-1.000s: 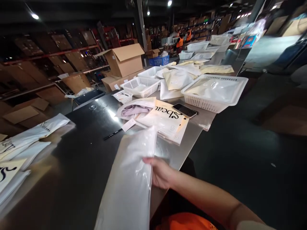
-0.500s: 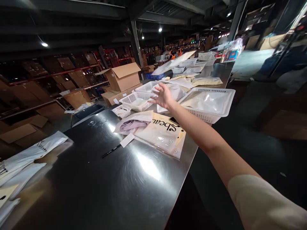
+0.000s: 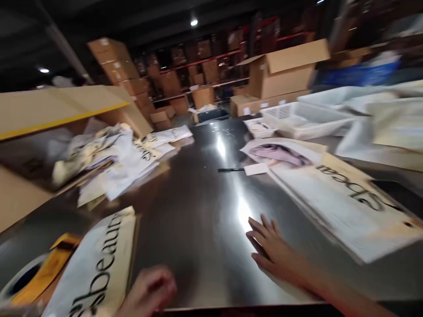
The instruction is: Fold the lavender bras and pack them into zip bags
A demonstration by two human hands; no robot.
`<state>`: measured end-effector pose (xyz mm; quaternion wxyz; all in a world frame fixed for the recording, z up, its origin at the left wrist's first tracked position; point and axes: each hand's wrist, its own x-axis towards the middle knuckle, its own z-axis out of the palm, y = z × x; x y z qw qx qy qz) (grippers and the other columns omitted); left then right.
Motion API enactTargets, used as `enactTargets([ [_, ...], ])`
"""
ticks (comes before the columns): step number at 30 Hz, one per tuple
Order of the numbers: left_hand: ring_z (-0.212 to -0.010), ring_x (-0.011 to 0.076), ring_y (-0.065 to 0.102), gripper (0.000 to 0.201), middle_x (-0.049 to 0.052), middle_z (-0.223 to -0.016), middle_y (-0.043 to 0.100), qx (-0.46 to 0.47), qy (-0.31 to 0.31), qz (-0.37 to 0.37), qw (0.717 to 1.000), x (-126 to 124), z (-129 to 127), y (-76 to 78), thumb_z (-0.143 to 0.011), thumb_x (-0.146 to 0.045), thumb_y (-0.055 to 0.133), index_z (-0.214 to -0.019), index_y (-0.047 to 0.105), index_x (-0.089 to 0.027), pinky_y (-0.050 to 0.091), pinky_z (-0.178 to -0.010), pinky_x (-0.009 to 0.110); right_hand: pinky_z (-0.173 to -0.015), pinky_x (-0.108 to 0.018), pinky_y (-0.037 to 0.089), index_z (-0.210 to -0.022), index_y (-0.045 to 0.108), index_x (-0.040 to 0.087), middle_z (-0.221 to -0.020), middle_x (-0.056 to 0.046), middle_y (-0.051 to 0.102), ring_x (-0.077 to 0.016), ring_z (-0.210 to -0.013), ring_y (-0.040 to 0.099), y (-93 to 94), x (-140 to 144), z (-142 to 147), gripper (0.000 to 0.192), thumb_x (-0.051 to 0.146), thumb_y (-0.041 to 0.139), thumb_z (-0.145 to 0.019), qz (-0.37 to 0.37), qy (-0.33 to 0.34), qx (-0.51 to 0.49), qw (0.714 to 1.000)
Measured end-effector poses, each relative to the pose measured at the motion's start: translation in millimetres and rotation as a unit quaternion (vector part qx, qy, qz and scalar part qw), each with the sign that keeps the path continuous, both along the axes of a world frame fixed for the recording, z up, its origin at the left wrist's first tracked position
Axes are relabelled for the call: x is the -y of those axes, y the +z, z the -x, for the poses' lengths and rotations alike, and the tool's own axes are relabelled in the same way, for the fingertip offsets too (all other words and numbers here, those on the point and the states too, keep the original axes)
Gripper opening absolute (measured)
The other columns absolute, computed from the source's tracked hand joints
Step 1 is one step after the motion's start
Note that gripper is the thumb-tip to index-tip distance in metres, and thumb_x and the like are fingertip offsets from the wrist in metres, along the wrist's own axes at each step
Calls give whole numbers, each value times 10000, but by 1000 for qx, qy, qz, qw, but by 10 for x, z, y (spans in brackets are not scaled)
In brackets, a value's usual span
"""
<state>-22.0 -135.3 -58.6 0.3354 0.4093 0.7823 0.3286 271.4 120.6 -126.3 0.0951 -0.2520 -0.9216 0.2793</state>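
Observation:
My right hand (image 3: 276, 253) lies flat on the shiny metal table (image 3: 198, 211), fingers spread, holding nothing. My left hand (image 3: 148, 290) is at the bottom edge, blurred, fingers curled, next to a white printed bag (image 3: 95, 268); nothing shows in it. A large white bag with black lettering (image 3: 343, 202) lies to the right of my right hand. Beyond it a bag holds a mauve garment (image 3: 280, 153).
An open cardboard box (image 3: 42, 132) at the left spills white bags (image 3: 122, 158). A black pen (image 3: 229, 169) and a small card (image 3: 256, 169) lie mid-table. White baskets (image 3: 291, 116) sit at the back right. A yellow tape dispenser (image 3: 36, 273) is at the lower left.
The view has swung left toward the box of bags. My right hand has come back from the far baskets and now rests on the table. My left hand has come into view.

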Motion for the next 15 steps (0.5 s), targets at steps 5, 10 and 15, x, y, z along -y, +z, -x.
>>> enactTargets([
  [5, -713, 167, 646, 319, 15, -758, 682, -372, 41, 100, 922, -344, 718, 275, -923, -417, 435, -846, 668, -213, 492, -678, 272, -1031, -785, 251, -1343, 545, 267, -1572, -121, 311, -430, -1474, 140, -115, -147, 408, 482, 486, 451, -924, -96, 3, 56, 994],
  [10, -1387, 437, 344, 641, 245, -1462, 445, -521, 118, 144, 833, -1060, 1850, 235, -829, -303, 579, -1415, 441, -83, 318, -1081, 592, -889, -818, 344, -1370, 529, 196, -1566, -171, 302, -468, -1448, 204, -184, -197, 1040, 559, 507, 415, -919, -158, -72, 83, 981],
  [15, -1474, 457, -128, 878, 138, -1649, 69, -572, 106, 180, 793, -1527, 2992, -69, -762, -188, 661, -1544, 260, -193, -24, -1091, 783, -716, -858, 358, -1310, 611, 267, -1486, -141, 440, -530, -1347, 361, -484, -236, 1177, 609, 644, 402, -880, -289, -82, 66, 952],
])
